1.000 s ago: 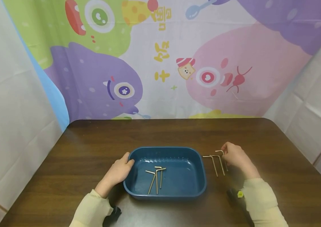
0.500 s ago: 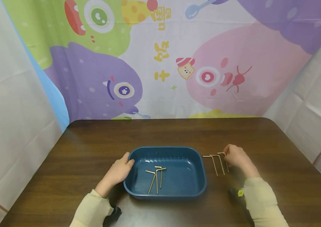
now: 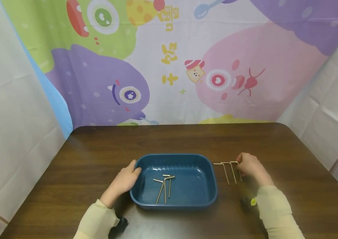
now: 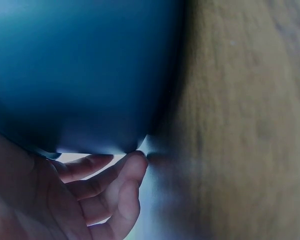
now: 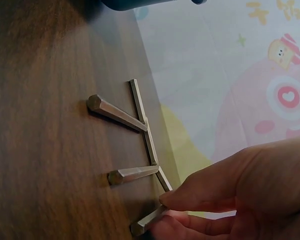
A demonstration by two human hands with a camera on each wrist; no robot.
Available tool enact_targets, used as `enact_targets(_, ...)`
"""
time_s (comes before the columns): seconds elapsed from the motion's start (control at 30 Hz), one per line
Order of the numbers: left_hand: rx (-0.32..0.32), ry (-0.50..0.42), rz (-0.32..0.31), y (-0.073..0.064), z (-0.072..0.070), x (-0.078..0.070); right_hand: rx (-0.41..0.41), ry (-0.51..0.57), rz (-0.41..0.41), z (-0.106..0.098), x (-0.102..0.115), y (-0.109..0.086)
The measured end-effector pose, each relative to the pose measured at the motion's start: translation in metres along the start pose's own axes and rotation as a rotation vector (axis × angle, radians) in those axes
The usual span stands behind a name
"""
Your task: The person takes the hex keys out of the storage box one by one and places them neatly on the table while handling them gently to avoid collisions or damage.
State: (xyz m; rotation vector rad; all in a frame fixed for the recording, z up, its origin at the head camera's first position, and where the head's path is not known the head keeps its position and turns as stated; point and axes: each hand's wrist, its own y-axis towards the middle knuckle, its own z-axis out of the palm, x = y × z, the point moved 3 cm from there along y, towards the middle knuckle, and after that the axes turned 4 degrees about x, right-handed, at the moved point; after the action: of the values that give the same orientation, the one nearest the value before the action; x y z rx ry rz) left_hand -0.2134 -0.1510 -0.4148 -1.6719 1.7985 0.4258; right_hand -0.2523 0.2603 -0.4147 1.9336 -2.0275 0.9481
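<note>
A blue rectangular tray (image 3: 192, 191) stands on the table, with three L-shaped hex keys (image 3: 165, 192) lying inside its left half. My left hand (image 3: 126, 179) holds the tray's left rim, thumb at the top edge and fingers outside against the wall, as the left wrist view shows. Right of the tray, three more hex keys lie side by side, short arms pointing left. My right hand (image 3: 251, 167) pinches the rightmost hex key (image 5: 147, 221) near its bend, partly covering it. The middle hex key (image 5: 135, 174) and the left hex key (image 5: 120, 115) lie beside it untouched.
The dark wooden table (image 3: 103, 142) reaches back to a cartoon-printed cloth (image 3: 174, 99). Pale panels (image 3: 16, 116) flank it on both sides. A black wrist device (image 3: 122, 225) shows under the left sleeve.
My right hand has moved slightly down and right with the pinched hex key, setting it in line beside the other two. The left hand and tray have stayed put.
</note>
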Motion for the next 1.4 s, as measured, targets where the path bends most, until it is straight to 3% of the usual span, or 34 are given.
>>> enact_targets(1.4, -0.006, -0.009, 0.014, 0.0003, 0.0008, 0.0018, -0.019, -0.069, 0.006, -0.0018, 0.0033, -0.0051)
